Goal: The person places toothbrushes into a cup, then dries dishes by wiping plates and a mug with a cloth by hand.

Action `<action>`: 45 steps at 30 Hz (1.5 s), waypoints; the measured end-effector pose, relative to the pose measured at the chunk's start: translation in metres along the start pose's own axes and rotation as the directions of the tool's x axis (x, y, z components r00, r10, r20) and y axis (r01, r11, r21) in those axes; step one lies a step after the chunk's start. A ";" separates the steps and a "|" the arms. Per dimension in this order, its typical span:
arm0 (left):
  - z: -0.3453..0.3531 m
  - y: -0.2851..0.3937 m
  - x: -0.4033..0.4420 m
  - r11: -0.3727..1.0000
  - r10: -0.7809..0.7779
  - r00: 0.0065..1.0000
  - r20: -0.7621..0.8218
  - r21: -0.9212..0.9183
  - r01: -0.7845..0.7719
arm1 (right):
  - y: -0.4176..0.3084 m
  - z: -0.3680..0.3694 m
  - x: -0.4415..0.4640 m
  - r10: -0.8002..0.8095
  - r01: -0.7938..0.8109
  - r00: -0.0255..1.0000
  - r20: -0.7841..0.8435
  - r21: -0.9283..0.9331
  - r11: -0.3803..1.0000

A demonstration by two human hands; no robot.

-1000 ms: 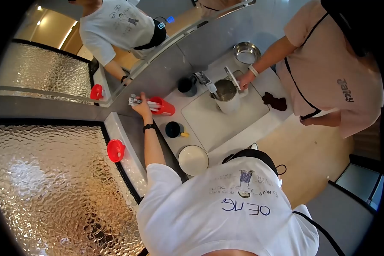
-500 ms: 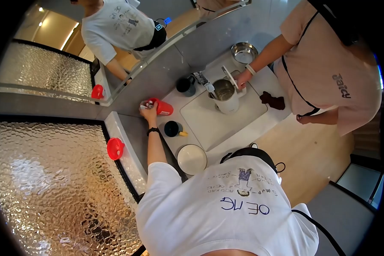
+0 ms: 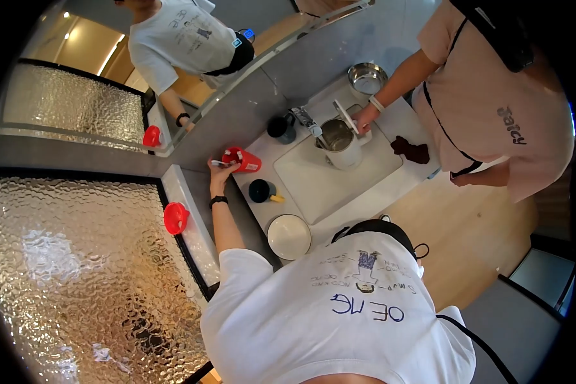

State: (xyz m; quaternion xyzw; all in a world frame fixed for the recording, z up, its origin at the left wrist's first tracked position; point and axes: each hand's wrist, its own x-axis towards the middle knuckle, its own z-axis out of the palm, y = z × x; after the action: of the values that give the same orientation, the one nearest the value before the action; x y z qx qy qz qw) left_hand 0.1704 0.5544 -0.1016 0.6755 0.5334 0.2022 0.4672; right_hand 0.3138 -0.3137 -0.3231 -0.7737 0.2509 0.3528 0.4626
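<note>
My left hand (image 3: 221, 173) is at the rim of a red canister (image 3: 249, 161) by the wall. Its fingers are closed on a small whitish item (image 3: 220, 163), too small to name. A few pale pieces show inside the canister's mouth. A red lid (image 3: 176, 218) rests on the ledge to the left. Nearby stand a dark mug with a yellow handle (image 3: 261, 191) and a round white plate or bowl (image 3: 288, 237). My right hand is out of view.
Another person's hand (image 3: 365, 119) grips a white kettle (image 3: 344, 157) under the tap (image 3: 308, 121), over the sink (image 3: 320, 205). A dark mug (image 3: 280, 129), a steel bowl (image 3: 367, 78) and a dark brown cloth (image 3: 411, 150) lie around it. A mirror and textured glass border the counter.
My left hand has shifted slightly back from over the canister to its left side, uncovering more of its mouth. The whitish item now shows between my fingers. The other person's hand stays at the kettle.
</note>
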 end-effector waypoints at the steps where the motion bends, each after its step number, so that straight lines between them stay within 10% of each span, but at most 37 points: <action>1: -0.001 0.020 -0.013 0.962 -0.218 0.976 0.005 0.170 0.214 | -0.001 0.000 0.001 -0.005 0.005 1.000 0.000 -0.002 1.000; 5: -0.004 0.027 -0.018 0.961 -0.231 0.972 0.029 0.160 0.224 | -0.002 0.002 0.007 -0.006 0.006 1.000 0.005 0.009 1.000; 8: 0.002 -0.007 0.007 0.969 0.214 0.976 -0.044 0.135 -0.207 | -0.002 0.002 0.005 0.002 -0.002 1.000 0.007 0.012 1.000; 10: 0.012 -0.009 0.007 0.754 0.302 0.942 0.149 0.567 -0.332 | -0.001 0.001 0.005 0.007 -0.007 1.000 0.008 0.013 1.000; 18: 0.041 -0.003 -0.015 0.800 0.455 0.877 -0.157 0.504 -0.325 | -0.001 -0.003 0.002 0.013 -0.013 1.000 0.001 0.025 1.000; 20: 0.035 -0.003 -0.021 0.684 0.655 0.673 -0.342 0.647 -0.337 | 0.001 -0.007 0.000 0.018 -0.018 1.000 -0.007 0.029 0.999; 34: 0.031 0.054 -0.043 0.573 0.361 0.915 -0.180 0.817 -0.066 | -0.017 -0.022 -0.009 -0.015 0.014 1.000 -0.022 -0.021 1.000; 38: 0.040 0.137 -0.097 0.591 0.788 0.517 -0.334 0.644 -0.486 | -0.030 -0.026 -0.001 -0.044 0.043 0.998 -0.034 -0.048 0.998; 41: 0.071 0.193 -0.174 0.526 0.849 0.421 -0.319 0.443 -0.726 | -0.061 -0.020 0.035 -0.138 0.138 0.990 0.007 -0.104 0.985; 42: 0.091 0.192 -0.194 0.421 0.904 0.341 -0.259 0.392 -0.818 | -0.066 -0.020 0.043 -0.153 0.154 0.988 0.021 -0.140 0.978; 43: 0.114 0.202 -0.231 0.510 0.855 0.485 -0.183 0.127 -0.851 | -0.082 -0.016 0.057 -0.177 0.183 0.983 0.050 -0.181 0.966; 45: 0.145 0.199 -0.271 0.298 0.884 0.211 0.418 -0.155 -0.942 | -0.109 0.003 0.077 -0.196 0.216 0.975 0.107 -0.246 0.945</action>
State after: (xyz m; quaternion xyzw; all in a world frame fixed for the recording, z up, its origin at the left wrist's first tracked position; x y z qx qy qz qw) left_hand 0.2937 0.2483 0.0585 0.9130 -0.0730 0.2484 0.3152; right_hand 0.4390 -0.2669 -0.3256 -0.8340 0.1020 0.3630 0.4028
